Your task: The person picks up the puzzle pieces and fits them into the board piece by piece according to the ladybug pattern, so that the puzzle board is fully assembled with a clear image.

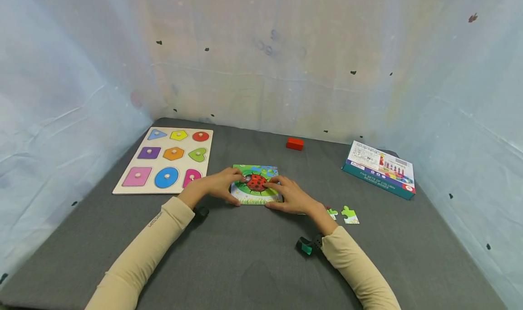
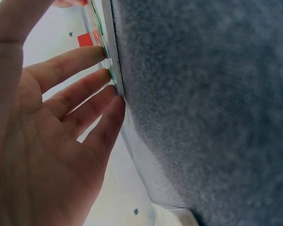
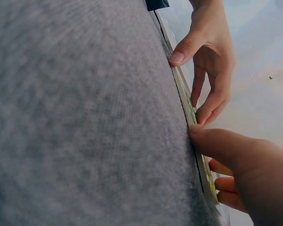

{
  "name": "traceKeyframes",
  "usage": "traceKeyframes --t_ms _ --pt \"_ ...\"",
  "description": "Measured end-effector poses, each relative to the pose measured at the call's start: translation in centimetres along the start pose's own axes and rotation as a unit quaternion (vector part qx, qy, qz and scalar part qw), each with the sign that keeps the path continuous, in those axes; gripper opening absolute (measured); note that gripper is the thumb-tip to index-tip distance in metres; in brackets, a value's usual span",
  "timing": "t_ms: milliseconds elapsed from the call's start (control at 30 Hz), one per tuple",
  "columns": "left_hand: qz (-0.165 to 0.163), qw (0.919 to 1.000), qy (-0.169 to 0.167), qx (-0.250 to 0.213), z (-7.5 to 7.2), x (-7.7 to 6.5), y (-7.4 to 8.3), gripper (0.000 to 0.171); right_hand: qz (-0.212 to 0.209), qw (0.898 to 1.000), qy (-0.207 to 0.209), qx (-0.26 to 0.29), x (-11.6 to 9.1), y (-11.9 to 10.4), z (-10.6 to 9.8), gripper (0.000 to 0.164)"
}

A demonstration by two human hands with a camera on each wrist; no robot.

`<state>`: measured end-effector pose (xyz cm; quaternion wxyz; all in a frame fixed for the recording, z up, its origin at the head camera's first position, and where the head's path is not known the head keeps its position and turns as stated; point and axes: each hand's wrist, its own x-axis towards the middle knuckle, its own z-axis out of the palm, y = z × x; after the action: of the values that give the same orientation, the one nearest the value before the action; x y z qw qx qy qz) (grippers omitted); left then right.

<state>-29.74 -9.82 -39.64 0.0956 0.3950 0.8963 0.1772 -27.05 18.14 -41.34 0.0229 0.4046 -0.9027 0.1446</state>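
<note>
A ladybug jigsaw puzzle (image 1: 256, 183) lies flat on the grey table, in the middle of the head view. At its left side, my left hand (image 1: 220, 184) has the thumb by the near corner and fingertips on the picture. My right hand (image 1: 292, 195) covers part of the right side, thumb at the near edge, fingers reaching over the ladybug. The left wrist view shows the extended left fingers (image 2: 68, 96) touching the puzzle's edge. In the right wrist view, the right thumb (image 3: 217, 141) touches the board's near edge, with the other fingertips on the picture.
Loose jigsaw pieces (image 1: 350, 215) lie right of my right hand, partly behind the wrist. A wooden shape board (image 1: 118, 189) with knobbed pieces is at the left. A red block (image 1: 295, 144) sits behind the puzzle; a bead-set box (image 1: 380, 169) lies at the right.
</note>
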Motion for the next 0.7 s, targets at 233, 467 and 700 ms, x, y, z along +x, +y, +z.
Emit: traceKeyframes --t_ms 233,467,700 --pt "-0.001 1.0000 0.000 -0.007 0.0 0.0 0.0 0.069 -0.045 0.998 0.037 0.039 -0.2 0.4 0.2 0.055" --pt "0.005 1.0000 0.002 -0.007 -0.1 0.0 0.1 0.070 -0.059 0.989 0.083 0.109 -1.6 1.3 -1.0 0.048" --pt "0.009 0.9999 0.007 -0.001 -0.2 -0.2 0.3 0.069 -0.023 0.987 0.099 0.125 -4.1 2.6 -2.4 0.043"
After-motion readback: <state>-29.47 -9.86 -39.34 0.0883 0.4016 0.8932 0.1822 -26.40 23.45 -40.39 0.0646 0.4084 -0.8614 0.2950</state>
